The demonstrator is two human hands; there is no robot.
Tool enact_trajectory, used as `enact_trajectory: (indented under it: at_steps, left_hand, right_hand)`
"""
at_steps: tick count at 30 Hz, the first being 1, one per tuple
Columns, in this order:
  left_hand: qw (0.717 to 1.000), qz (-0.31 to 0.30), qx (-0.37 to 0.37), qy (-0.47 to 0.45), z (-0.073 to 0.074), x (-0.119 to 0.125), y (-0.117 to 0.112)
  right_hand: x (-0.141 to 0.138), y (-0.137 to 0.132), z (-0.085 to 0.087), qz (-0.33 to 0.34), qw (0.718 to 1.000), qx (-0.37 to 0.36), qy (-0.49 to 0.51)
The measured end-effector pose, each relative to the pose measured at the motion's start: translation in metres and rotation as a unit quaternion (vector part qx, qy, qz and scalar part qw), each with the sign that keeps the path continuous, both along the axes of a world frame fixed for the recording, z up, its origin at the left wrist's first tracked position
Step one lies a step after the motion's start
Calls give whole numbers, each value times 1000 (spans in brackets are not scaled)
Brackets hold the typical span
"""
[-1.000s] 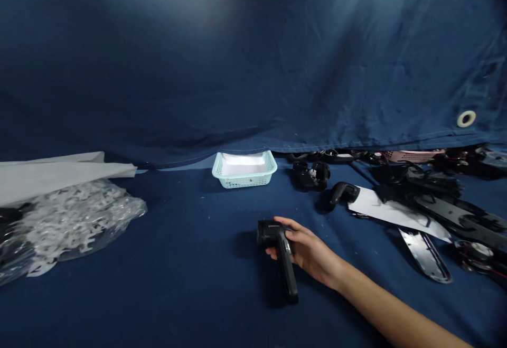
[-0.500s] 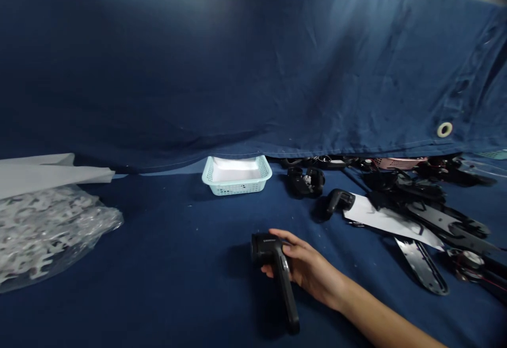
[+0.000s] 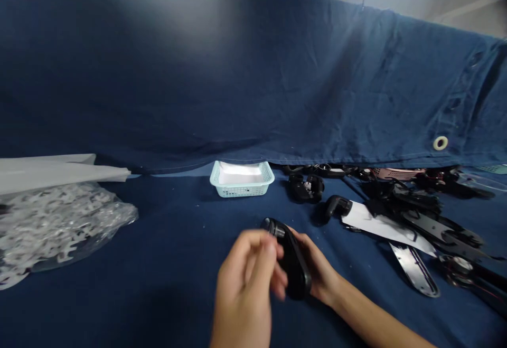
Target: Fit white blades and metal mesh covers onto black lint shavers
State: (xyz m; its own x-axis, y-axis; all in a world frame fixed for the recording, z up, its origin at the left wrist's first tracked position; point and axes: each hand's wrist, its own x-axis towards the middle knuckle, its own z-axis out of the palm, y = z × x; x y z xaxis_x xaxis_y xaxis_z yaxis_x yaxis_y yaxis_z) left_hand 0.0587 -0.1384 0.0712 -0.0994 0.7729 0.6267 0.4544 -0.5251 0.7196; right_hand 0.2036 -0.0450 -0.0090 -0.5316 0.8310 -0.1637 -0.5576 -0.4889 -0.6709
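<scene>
My right hand (image 3: pixel 317 269) is closed around a black pistol-shaped handheld device (image 3: pixel 293 266), gripping it from the right side, with most of the fingers hidden behind it. The broad end of the device points down toward me and its rounded end tilts up and away. Just left of it is my left hand (image 3: pixel 247 279), slightly blurred, its thumb and index finger pinched together and the other fingers curled by the device. Whatever the pinch may hold is hidden. I cannot tell whether the left fingers touch the device.
A pale mint basket (image 3: pixel 242 191) lined with white stands ahead. Clear bags of grey-white parts (image 3: pixel 67 226) lie at left under white sheets (image 3: pixel 59 172). On the right are a black angled part (image 3: pixel 336 206), a long shell (image 3: pixel 415 270) and a pink basket (image 3: pixel 398 174). A blue curtain (image 3: pixel 198 84) hangs behind.
My left hand has come into view beside the device. The right hand has turned the device, so its handle no longer hangs straight down toward me. The view has shifted slightly.
</scene>
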Motion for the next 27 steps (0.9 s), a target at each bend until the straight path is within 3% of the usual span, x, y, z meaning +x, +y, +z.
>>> enact_trajectory:
  at_steps: [1,3,5,7,11,16,19,22,27]
  left_hand:
    - [998,59,31,-24,3,7,27]
    - [994,74,74,-8,5,15,74]
    - [993,44,103,26,3,11,106]
    - [988,-22,131,76,-6,-2,122]
    - [958,-146,171,176,-38,-34,126]
    - [947,-195,137,215,-79,-52,124]
    - [941,-224,137,214,-97,-55,122]
    - [938,-215,154,222,-105,-61,120]
    - [949,-195,140,206,-100,-63,118]
  right_hand:
    - [0,0,0,-5,1000,-6,6]
    - [2,2,0,-11,1000,-22,14]
    - [4,5,1,-11,999,-38,20]
    - [7,8,1,-11,998,-51,24]
    - [11,14,-2,3,997,-72,9]
    - [9,19,-17,68,995,-71,-20]
    - [8,20,-24,69,995,-66,-27]
    - [6,15,-26,76,994,-58,-48]
    - [2,5,-29,70,992,-74,-72]
